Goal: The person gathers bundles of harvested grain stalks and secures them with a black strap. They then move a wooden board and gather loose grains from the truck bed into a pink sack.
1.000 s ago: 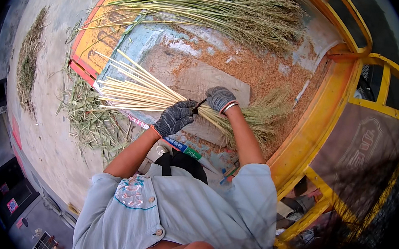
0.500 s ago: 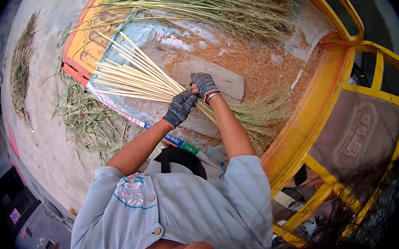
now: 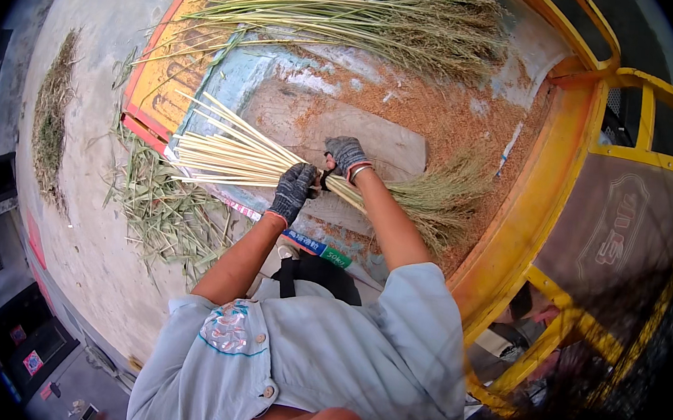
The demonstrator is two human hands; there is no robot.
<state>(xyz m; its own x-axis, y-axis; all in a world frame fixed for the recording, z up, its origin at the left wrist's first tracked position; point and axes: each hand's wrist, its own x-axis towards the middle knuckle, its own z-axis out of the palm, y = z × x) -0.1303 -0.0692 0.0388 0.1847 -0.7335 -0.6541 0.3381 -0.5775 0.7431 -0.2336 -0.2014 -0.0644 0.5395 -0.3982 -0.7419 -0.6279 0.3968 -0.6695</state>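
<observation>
A bundle of pale, stripped stalks (image 3: 236,156) lies slantwise in front of me, its cut ends fanned out to the left. Its feathery green seed heads (image 3: 443,200) spread to the right, partly behind my right forearm. My left hand (image 3: 295,190), in a grey knit glove, is closed round the stalks near the middle. Just right of it a black tie (image 3: 325,179) crosses the bundle. My right hand (image 3: 346,156), also gloved, has its fingers curled at the upper end of this tie; the fingertips are partly hidden. A worn wooden board (image 3: 388,138) lies beneath.
A large heap of green stalks with seed heads (image 3: 356,9) lies at the far side of the cart bed. Reddish seed (image 3: 474,126) litters the bed. A yellow metal frame (image 3: 526,220) stands at the right. Leaf scraps (image 3: 162,209) and a strip of dried plants (image 3: 52,118) lie on the ground.
My right hand has drawn slightly away from my left, and the black tie now shows between them. The whole view has shifted a little; the left hand still grips the stalks.
</observation>
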